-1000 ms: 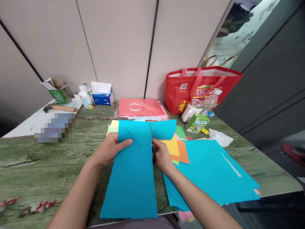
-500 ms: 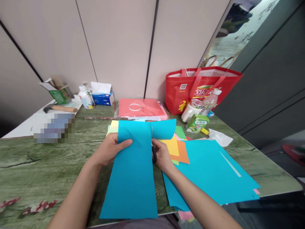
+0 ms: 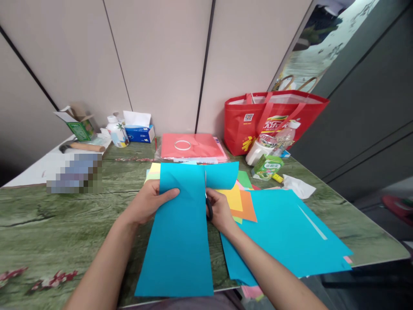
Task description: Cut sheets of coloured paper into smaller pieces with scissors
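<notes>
A tall sheet of blue paper (image 3: 180, 245) stands in front of me, its lower edge near the table's front. My left hand (image 3: 151, 200) grips its left edge, thumb on the face and fingers behind. In my right hand (image 3: 219, 209) are black-handled scissors (image 3: 209, 210), their blades upright at the sheet's right side. A cut runs there, and a flap of the blue paper extends right of the blades. Most of the right fingers are hidden behind the handle and paper. Yellow and orange paper pieces (image 3: 247, 204) lie just right of that hand.
More blue sheets (image 3: 284, 237) cover the table's right part. Behind stand a red bag (image 3: 238, 129), a white jar (image 3: 256, 153), a green carton (image 3: 267, 167) and a red folder (image 3: 200, 146). At left are a hammer (image 3: 85, 147), a bottle (image 3: 116, 131) and a tissue box (image 3: 140, 133).
Almost nothing differs. Both hands keep their places on the paper and scissors; the scissor blades show slightly more at the cut, and the view has shifted a touch.
</notes>
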### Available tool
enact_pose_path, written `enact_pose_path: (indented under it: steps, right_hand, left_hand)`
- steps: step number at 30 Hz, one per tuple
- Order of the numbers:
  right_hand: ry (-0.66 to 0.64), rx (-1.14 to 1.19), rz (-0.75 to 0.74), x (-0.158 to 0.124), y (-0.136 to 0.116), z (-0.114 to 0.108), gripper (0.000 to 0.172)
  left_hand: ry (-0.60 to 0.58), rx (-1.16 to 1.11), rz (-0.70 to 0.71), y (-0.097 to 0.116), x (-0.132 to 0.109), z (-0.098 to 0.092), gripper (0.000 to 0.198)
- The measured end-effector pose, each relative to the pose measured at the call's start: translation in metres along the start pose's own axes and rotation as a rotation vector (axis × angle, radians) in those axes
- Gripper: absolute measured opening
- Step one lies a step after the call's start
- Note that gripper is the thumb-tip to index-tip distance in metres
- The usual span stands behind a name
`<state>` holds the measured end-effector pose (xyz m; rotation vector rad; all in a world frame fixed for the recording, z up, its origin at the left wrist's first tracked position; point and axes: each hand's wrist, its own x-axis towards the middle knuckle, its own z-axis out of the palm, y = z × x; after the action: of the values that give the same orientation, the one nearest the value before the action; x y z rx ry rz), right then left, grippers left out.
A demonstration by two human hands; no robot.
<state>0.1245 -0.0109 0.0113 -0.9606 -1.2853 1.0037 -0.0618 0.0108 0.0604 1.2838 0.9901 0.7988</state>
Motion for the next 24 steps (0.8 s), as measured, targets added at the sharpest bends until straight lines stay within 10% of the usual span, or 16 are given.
enact_pose_path:
  steps: [24]
  right_hand:
    - [-0.018,0.029,0.003,0.0010,0.0034,-0.0027,0.012]
  left_hand:
    - [-0.027,-0.013,-0.010,-0.0018,-0.0001,0.0001,0.028]
